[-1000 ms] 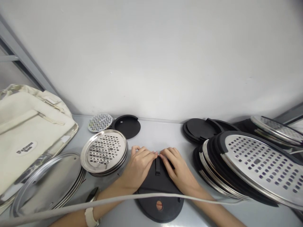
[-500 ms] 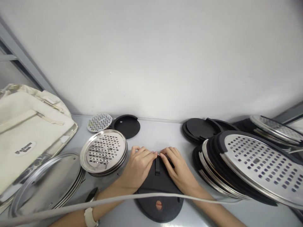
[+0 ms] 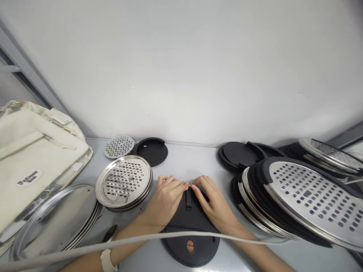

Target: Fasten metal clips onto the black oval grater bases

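Curling over the far end of a black plate (image 3: 195, 255), the left hand (image 3: 167, 200) and right hand (image 3: 212, 200) are bringing their fingertips almost together beside a dark strap (image 3: 188, 202); the fingers are bending and touching the rim, but the view is not showing whether they are pinching it or only pressing. The plate is lying near centre on the grey table (image 3: 195, 164), its copper-coloured round spot (image 3: 190, 246) facing up on the near part. A white cord (image 3: 141, 238) is crossing above the plate and both forearms. To the left of the left hand, a stack of silver perforated discs (image 3: 127, 181) is sitting, with plain metal trays (image 3: 62, 219) lying nearer and a cream bag (image 3: 42, 151) leaning farther left. On the right, a black-edged stack of perforated plates (image 3: 314, 200) is tilting, while black round trays (image 3: 241, 153) are resting on the far side
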### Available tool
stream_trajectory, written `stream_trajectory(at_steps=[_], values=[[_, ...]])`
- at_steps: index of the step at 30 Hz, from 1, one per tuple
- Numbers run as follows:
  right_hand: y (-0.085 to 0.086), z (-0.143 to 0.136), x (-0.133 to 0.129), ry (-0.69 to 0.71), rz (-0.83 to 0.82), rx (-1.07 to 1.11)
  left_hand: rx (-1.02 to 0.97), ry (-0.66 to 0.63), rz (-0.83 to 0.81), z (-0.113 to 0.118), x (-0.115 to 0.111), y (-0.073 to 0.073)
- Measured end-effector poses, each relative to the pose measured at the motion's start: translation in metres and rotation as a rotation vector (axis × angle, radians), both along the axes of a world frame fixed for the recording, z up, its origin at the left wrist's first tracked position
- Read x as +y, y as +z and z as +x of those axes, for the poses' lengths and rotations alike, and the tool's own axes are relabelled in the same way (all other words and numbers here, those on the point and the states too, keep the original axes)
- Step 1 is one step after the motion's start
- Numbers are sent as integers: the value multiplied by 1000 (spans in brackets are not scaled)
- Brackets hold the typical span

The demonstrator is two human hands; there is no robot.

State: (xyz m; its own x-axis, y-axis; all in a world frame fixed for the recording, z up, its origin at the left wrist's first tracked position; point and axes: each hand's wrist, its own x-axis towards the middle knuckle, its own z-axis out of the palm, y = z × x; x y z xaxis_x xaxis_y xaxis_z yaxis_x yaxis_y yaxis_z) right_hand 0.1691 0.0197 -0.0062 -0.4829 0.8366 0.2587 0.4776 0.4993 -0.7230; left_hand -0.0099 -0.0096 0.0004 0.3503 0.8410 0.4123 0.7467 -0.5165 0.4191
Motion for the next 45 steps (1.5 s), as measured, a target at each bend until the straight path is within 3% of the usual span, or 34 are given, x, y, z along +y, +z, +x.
stream_trajectory(at_steps=[18,45], values=[[-3,-1,2,-22,-57,1,4,-47,-31,0,-2,2],[2,2,3,53,74,21,55,134,22,1,-2,-1]])
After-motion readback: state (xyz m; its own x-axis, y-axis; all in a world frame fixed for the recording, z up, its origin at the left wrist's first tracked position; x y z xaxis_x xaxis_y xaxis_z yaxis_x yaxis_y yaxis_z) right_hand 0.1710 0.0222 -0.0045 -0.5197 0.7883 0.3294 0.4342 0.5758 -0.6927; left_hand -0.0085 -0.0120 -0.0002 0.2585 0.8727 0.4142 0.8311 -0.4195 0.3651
